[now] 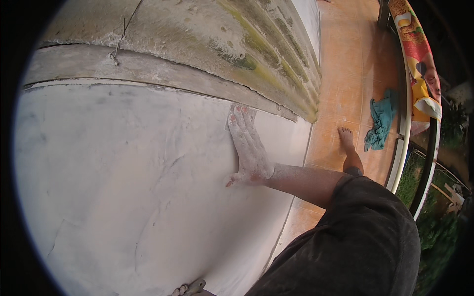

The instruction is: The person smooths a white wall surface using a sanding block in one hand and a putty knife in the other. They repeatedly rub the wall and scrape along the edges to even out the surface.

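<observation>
My right hand [248, 145], coated in white dust, lies flat against the white plastered wall [123, 148], its back showing. The fingers are stretched close together and the thumb stands apart. They press a grey piece of sandpaper [253, 115] to the wall, just beside the edge of a grey board. At the lower edge only a few dusty fingers of my left hand [177, 290] show. They are closed on a tool with a grey rounded handle [196, 286]; the rest of that tool is out of view.
A grey board [148, 66] and corrugated, stained sheets [197, 34] border the wall. On the orange tiled floor [340, 74] are my bare foot [346, 138] and a crumpled teal cloth [381, 121]. A railing [406, 118] with a colourful printed sheet [419, 54] runs along the right.
</observation>
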Motion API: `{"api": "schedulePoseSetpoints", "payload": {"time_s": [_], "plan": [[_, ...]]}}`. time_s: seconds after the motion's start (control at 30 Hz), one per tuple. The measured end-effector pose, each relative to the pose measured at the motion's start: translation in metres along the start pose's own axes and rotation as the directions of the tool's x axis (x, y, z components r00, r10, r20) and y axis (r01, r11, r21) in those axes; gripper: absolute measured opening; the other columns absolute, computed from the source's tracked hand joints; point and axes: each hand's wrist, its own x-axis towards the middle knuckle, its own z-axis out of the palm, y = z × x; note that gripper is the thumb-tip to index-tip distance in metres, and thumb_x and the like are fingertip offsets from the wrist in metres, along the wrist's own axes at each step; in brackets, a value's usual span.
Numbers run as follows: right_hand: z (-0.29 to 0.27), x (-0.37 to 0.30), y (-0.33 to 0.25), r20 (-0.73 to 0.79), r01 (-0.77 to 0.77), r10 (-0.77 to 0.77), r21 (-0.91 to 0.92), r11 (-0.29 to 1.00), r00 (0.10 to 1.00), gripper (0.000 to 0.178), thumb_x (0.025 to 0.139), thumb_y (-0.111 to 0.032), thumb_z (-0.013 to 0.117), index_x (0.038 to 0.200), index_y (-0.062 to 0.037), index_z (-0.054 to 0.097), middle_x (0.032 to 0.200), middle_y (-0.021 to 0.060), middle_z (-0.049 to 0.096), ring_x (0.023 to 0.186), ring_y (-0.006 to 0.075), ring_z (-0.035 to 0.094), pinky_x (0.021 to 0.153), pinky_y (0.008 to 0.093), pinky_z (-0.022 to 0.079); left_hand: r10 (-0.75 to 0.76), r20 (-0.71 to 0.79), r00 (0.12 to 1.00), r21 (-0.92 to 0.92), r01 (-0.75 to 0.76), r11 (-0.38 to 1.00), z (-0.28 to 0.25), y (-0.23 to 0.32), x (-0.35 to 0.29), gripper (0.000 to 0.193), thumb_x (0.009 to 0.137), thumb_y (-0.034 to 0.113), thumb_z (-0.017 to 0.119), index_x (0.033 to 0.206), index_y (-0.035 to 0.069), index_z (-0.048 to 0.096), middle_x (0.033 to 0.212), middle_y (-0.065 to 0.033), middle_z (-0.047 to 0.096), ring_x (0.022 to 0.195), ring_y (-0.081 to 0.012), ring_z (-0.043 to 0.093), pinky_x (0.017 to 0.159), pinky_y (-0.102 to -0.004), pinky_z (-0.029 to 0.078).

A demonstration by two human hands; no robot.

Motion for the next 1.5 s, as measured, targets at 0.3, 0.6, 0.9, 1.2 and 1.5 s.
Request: {"api": "schedulePoseSetpoints", "payload": {"time_s": [0.3, 0.6, 0.9, 1.2, 1.5], "plan": [[-0.016, -0.001, 0.013, 0.133, -0.28, 0.282, -0.031, 0.96, 0.95, 0.128, 0.072, -0.075, 0.069, 0.152, 0.0123, 0.021, 0.158, 0.0359, 0.02, 0.15, 0.0504, 0.012, 0.122, 0.058, 0.011, -0.014, -0.012, 1.0, 0.016, 0.014, 1.0, -0.005, -0.004, 0.008, 0.06, 0.1, 0.056, 0.048, 0.117, -0.001, 0.058, 0.08, -0.0109, 0.063, 0.06, -0.0154, 0.055, 0.056, -0.03, 0.051], [-0.004, 0.054, -0.037, 0.07, 0.151, -0.151, -0.003, 0.988, 0.986, 0.12, 0.07, -0.076, 0.069, 0.15, 0.0061, 0.034, 0.159, 0.0271, 0.027, 0.148, 0.045, 0.024, 0.118, 0.0582, 0.021, -0.004, 0.002, 1.0, 0.016, 0.004, 1.0, -0.011, -0.007, 0.02, 0.062, 0.1, 0.057, 0.048, 0.118, -0.001, 0.058, 0.082, -0.0114, 0.065, 0.061, -0.0148, 0.055, 0.056, -0.0298, 0.051], [-0.003, 0.023, 0.011, 0.104, 0.315, -0.317, 0.039, 0.948, 0.943, 0.113, 0.069, -0.078, 0.067, 0.149, -0.0011, 0.041, 0.158, 0.0183, 0.036, 0.138, 0.0394, 0.04, 0.109, 0.0535, 0.033, -0.034, -0.017, 0.999, 0.014, 0.035, 0.999, -0.024, -0.01, 0.039, 0.064, 0.099, 0.059, 0.048, 0.12, -0.001, 0.058, 0.084, -0.0118, 0.066, 0.062, -0.0143, 0.056, 0.057, -0.0296, 0.051], [-0.027, 0.019, 0.031, 0.303, 0.347, -0.277, -0.211, 0.914, 0.912, 0.112, 0.077, -0.079, 0.06, 0.151, 0.0018, 0.035, 0.159, 0.0237, 0.031, 0.15, 0.0408, 0.023, 0.118, 0.0659, 0.015, -0.087, -0.056, 0.995, 0.05, 0.09, 0.995, -0.044, -0.009, 0.054, 0.066, 0.098, 0.061, 0.049, 0.121, -0.001, 0.058, 0.086, -0.0122, 0.067, 0.062, -0.0137, 0.056, 0.058, -0.0293, 0.052], [-0.012, 0.065, 0.013, 0.269, 0.401, -0.367, -0.082, 0.913, 0.89, 0.119, 0.074, -0.076, 0.067, 0.155, 0.0003, 0.025, 0.162, 0.0243, 0.022, 0.151, 0.044, 0.016, 0.119, 0.067, 0.012, -0.152, -0.084, 0.985, 0.099, 0.16, 0.982, -0.044, -0.017, 0.062, 0.066, 0.099, 0.061, 0.047, 0.123, 0.0, 0.058, 0.088, -0.0103, 0.068, 0.064, -0.0123, 0.056, 0.059, -0.0281, 0.051]]}}
